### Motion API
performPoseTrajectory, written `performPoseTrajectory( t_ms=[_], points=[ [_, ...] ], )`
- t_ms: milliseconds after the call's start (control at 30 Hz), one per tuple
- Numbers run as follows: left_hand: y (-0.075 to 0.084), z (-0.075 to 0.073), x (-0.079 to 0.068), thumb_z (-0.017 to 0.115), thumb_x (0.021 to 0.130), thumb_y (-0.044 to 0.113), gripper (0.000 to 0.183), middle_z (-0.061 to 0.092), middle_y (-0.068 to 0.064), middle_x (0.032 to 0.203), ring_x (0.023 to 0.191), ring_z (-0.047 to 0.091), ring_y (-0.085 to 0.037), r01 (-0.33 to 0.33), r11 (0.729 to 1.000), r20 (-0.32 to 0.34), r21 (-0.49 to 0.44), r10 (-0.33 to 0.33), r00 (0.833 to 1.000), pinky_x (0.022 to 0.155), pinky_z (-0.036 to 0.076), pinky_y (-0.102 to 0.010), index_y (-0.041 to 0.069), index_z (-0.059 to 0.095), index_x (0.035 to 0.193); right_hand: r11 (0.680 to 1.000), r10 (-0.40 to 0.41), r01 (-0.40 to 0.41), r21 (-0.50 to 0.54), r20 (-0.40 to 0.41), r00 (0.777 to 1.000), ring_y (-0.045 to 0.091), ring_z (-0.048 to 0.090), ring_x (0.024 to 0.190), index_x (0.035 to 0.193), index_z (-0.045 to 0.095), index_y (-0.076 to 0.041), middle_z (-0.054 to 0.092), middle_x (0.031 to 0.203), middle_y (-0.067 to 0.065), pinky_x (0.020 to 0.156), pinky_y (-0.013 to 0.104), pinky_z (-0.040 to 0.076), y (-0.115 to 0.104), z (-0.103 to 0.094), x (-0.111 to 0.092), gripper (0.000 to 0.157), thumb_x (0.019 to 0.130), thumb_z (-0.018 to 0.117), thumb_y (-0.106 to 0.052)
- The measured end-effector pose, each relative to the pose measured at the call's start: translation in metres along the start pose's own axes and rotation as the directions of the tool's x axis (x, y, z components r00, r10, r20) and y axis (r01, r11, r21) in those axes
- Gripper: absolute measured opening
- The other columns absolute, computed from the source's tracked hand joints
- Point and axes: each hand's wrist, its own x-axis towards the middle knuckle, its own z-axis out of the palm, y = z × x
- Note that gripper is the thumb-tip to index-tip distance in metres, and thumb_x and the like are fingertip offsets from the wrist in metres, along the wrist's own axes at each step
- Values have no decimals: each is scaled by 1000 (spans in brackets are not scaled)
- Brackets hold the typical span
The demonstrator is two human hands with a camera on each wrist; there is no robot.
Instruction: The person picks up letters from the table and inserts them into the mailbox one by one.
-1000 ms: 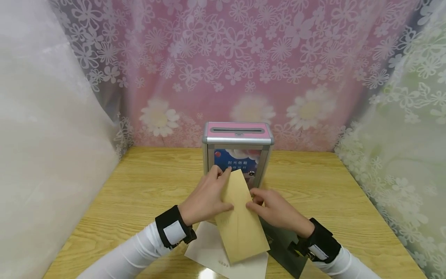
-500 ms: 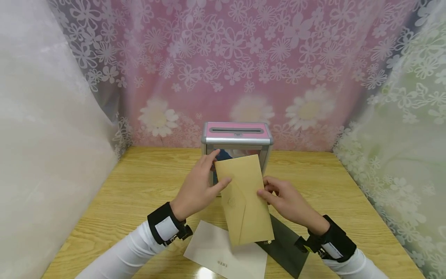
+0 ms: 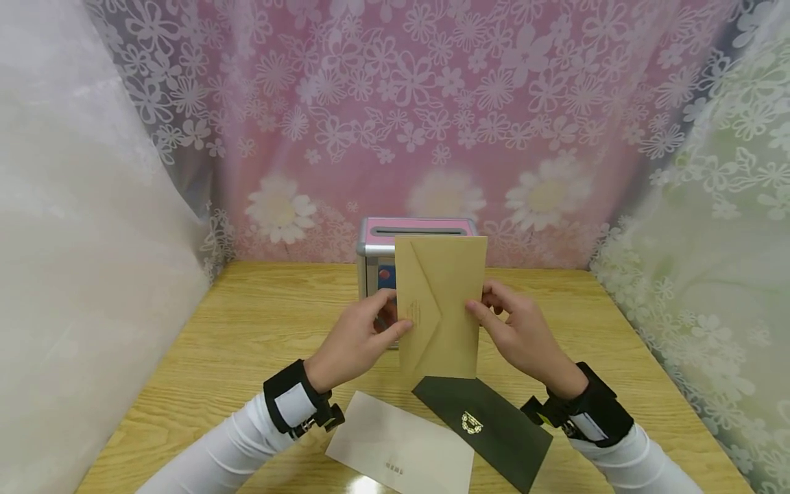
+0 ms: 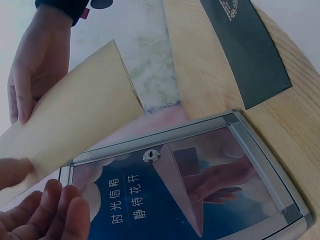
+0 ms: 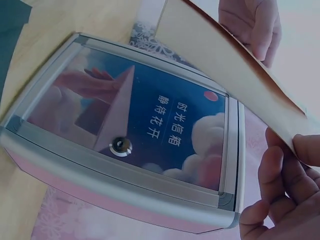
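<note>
A tan paper envelope (image 3: pixel 453 288) stands upright in front of the mailbox, its pointed flap on the left facing me. My left hand (image 3: pixel 354 336) pinches its left edge, thumb in front and fingertips behind. At the opposite edge my right hand (image 3: pixel 524 333) holds it between thumb and curled fingers. The top edge of the envelope overlaps the right part of the silver-framed mailbox (image 3: pixel 378 250), just below its slot (image 3: pixel 420 232). In the right wrist view, the mailbox's front panel (image 5: pixel 145 100) shows a keyhole lock (image 5: pixel 120 146) and a picture with printed characters.
Below the hands, a dark green envelope (image 3: pixel 494 429) with a gold emblem lies on the wooden table (image 3: pixel 265 315). A white envelope (image 3: pixel 395 439) lies to its left, their edges close together. A pink flowered curtain (image 3: pixel 345 137) hangs behind the mailbox.
The tan envelope has risen and turned from leaning left to upright, uncovering more of the dark green and white envelopes. My left hand has moved down along its edge; both hands stay on it.
</note>
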Motion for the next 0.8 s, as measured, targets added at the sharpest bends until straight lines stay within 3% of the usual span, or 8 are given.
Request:
performPoseTrajectory(
  t_ms=[167, 400, 633, 800],
  points=[
    [2, -3, 4, 58, 96, 14, 6, 59, 4, 82, 66, 50, -7, -28, 999, -37, -31, 27, 999, 56, 48, -28, 12, 60, 101, 1000, -15, 14, -5, -15, 1000, 10, 48, 67, 104, 61, -10, 69, 83, -1, 54, 29, 32, -5, -2, 8, 16, 90, 63, -3],
    [6, -10, 17, 56, 96, 10, 7, 58, 1, 84, 65, 52, -10, -59, 997, -64, -42, 56, 996, 55, 50, -27, 10, 58, 103, 998, -49, 50, 24, -42, 998, 14, 46, 67, 108, 58, 1, 65, 80, 10, 59, 32, 31, -30, -10, 22, 21, 88, 61, 7],
    [11, -26, 40, 56, 95, 5, 15, 62, -4, 89, 70, 59, -11, -115, 992, -103, -54, 109, 989, 59, 55, -27, 5, 58, 109, 998, -61, 61, 2, -68, 996, 13, 45, 71, 118, 57, -7, 62, 89, 2, 63, 31, 32, -9, -12, 33, 27, 91, 60, -1],
    [13, -37, 52, 56, 95, 3, 17, 63, -5, 88, 70, 57, -10, -161, 987, -144, -6, 158, 977, 59, 55, -28, 3, 59, 112, 997, -74, 74, -4, -78, 994, 13, 44, 69, 111, 59, -9, 61, 87, 1, 60, 32, 32, -1, -13, 43, 19, 93, 59, -4]
  ],
)
